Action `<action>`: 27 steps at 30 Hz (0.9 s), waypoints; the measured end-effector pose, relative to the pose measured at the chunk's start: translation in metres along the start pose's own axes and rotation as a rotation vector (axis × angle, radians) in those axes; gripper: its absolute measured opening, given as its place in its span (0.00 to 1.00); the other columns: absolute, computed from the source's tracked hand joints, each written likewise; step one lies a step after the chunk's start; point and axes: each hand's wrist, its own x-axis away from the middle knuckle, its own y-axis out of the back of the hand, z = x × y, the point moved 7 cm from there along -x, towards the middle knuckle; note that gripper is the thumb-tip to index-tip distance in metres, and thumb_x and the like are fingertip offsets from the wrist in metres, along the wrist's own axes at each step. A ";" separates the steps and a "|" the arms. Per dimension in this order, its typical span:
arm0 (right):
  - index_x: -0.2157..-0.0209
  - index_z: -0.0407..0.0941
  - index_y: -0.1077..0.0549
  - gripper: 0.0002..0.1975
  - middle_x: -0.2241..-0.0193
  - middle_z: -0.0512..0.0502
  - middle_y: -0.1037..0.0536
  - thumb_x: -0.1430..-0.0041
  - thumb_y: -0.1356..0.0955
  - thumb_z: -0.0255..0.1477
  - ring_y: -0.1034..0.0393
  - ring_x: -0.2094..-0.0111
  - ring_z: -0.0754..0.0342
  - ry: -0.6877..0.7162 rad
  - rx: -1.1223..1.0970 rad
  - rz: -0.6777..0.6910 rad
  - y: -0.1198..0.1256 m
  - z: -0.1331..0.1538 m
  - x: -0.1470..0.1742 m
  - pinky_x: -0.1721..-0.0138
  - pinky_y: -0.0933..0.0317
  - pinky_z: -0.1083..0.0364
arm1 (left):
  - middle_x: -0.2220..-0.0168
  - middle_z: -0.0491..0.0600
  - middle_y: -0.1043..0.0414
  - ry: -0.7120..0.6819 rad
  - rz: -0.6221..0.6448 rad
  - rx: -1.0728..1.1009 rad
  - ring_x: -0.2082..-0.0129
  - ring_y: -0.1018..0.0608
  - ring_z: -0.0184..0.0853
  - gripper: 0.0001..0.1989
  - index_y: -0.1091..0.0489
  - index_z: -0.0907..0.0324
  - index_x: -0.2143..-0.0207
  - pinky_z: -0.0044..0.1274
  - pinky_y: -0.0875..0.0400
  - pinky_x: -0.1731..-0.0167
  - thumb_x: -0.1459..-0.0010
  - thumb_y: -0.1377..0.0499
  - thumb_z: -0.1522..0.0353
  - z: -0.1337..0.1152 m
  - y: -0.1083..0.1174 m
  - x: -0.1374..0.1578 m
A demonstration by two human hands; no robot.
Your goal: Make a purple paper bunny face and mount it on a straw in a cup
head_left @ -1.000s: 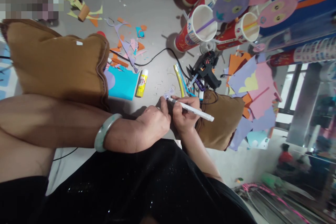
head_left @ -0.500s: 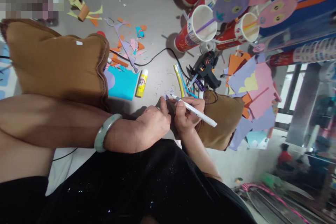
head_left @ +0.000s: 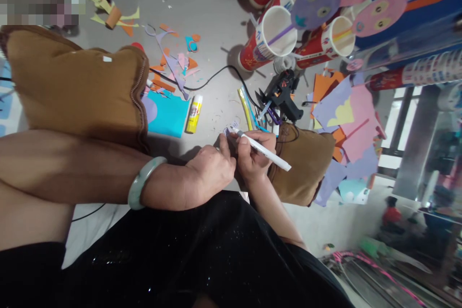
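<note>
My right hand (head_left: 254,156) is closed around a white marker pen (head_left: 269,152), its tip pointing away from me toward small purple marks (head_left: 235,124) on the grey surface. My left hand (head_left: 214,171) lies close beside it with its fingers curled. Its index finger presses down next to the pen tip, by a small purple scribble (head_left: 225,131). Whatever is under that fingertip is too small and too covered to make out. A yellow glue stick (head_left: 195,114) lies left of the marks, and a yellow strip (head_left: 246,108) lies to their right.
A black glue gun (head_left: 283,96) with its cord lies beyond my right hand. Red paper cups (head_left: 258,50) hold paper animal heads on sticks. Brown cushions (head_left: 77,91) flank my arms. Blue paper (head_left: 168,118) and scraps (head_left: 173,65) lie left, coloured sheets (head_left: 355,120) right.
My right hand and the marker have shifted slightly left, and the pen's back end has swung left and a little away from me. My left hand stays nearly in place.
</note>
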 end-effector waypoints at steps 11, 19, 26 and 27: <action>0.58 0.48 0.31 0.04 0.67 0.51 0.23 0.33 0.31 0.31 0.20 0.65 0.52 -0.005 0.022 0.010 0.001 0.002 -0.002 0.64 0.24 0.50 | 0.37 0.82 0.33 0.002 -0.092 -0.066 0.63 0.14 0.44 0.26 0.34 0.76 0.34 0.27 0.26 0.70 0.31 0.52 0.79 -0.004 0.000 0.004; 0.58 0.49 0.31 0.04 0.68 0.52 0.23 0.32 0.31 0.30 0.20 0.65 0.53 0.004 0.007 0.027 0.000 0.003 -0.003 0.64 0.24 0.50 | 0.40 0.80 0.28 -0.006 -0.235 -0.152 0.66 0.15 0.42 0.24 0.30 0.78 0.38 0.28 0.25 0.70 0.31 0.54 0.79 -0.009 -0.001 0.009; 0.57 0.50 0.31 0.04 0.66 0.50 0.23 0.31 0.32 0.32 0.20 0.65 0.52 0.008 0.048 0.022 0.001 0.003 -0.001 0.64 0.24 0.50 | 0.38 0.82 0.31 0.021 -0.121 -0.090 0.63 0.14 0.44 0.26 0.34 0.76 0.34 0.27 0.26 0.71 0.31 0.54 0.79 -0.004 -0.003 0.001; 0.57 0.50 0.31 0.04 0.67 0.50 0.23 0.32 0.32 0.32 0.20 0.65 0.52 0.011 0.045 0.020 0.001 0.003 -0.001 0.64 0.24 0.50 | 0.38 0.82 0.31 0.018 -0.102 -0.079 0.63 0.14 0.44 0.26 0.34 0.76 0.34 0.27 0.26 0.71 0.31 0.53 0.79 -0.003 -0.003 0.001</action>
